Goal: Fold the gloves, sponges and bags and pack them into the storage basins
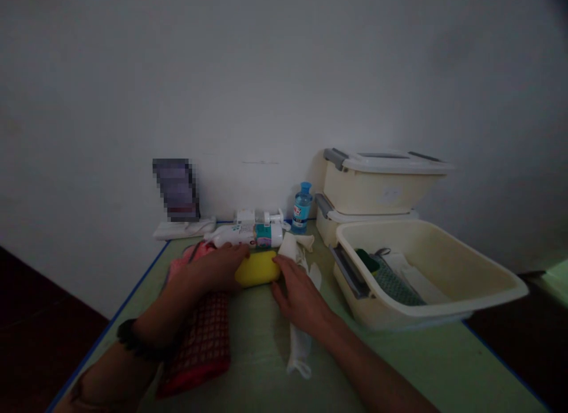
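A yellow sponge [257,268] is held between my two hands, just above or on the green tabletop. My left hand [222,266] grips its left end, with part of the fingers hidden. On the sponge's right end, the thumb and fingers of my right hand [295,291] are closed. A red checked oven mitt [206,336] with a pink upper part lies under my left wrist. Beneath and behind my right hand is a white cloth item with a loop [300,351], partly covered. Behind the sponge, a white pump bottle [246,234] rests on its side.
An open cream bin [444,312] on the right holds a green cloth [397,280], a dark green sponge [367,261] and white cloth. Lidded bins [377,188] are stacked behind it. A blue bottle [302,210] stands by the wall; a blurred-out device [177,191] is at back left.
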